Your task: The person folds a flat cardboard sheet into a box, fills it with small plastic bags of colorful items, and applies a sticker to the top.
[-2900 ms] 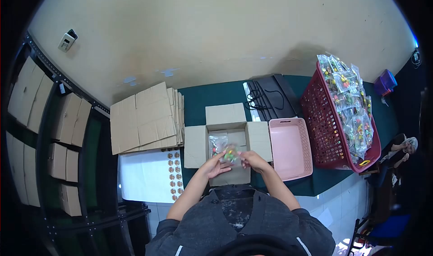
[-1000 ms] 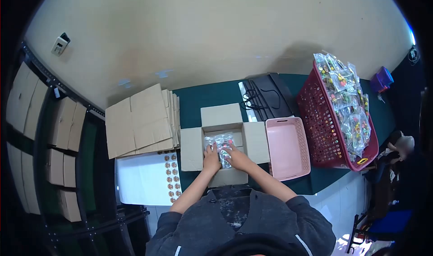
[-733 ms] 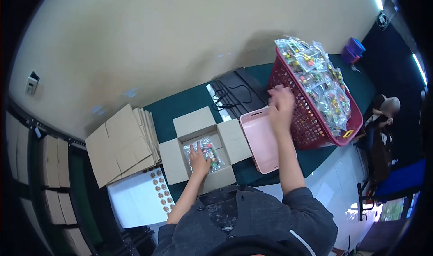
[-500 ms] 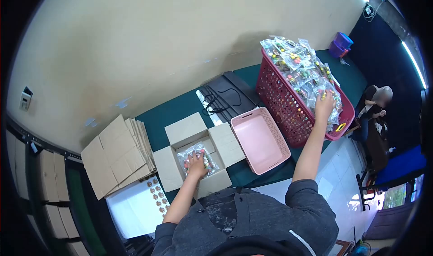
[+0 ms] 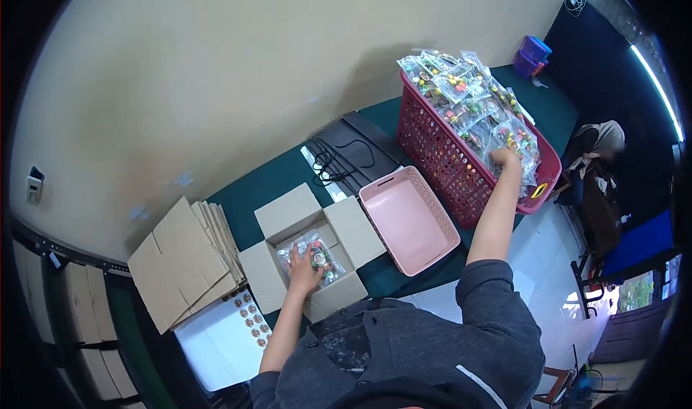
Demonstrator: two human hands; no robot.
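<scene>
Some glossy, crinkled clear plastic packets of small multicoloured pieces (image 5: 331, 268) are contained in a square brown cardboard box with splayed flaps (image 5: 286, 211). They are touched by the left hand (image 5: 304, 272), its fingers spread, unclenched. More such packets (image 5: 461, 85) are heaped in a deep maroon plastic basket pierced with holes (image 5: 436, 146). These are reached by the right hand (image 5: 507, 157), fingers bent; whether one is grasped cannot be told. Between box and basket, a rectangular pink plastic tray (image 5: 405, 221) is placed.

Beige wall (image 5: 216, 63) behind a green-covered table (image 5: 252, 175), pale tiled floor (image 5: 537, 265), 1 bright light tube (image 5: 657, 92).
</scene>
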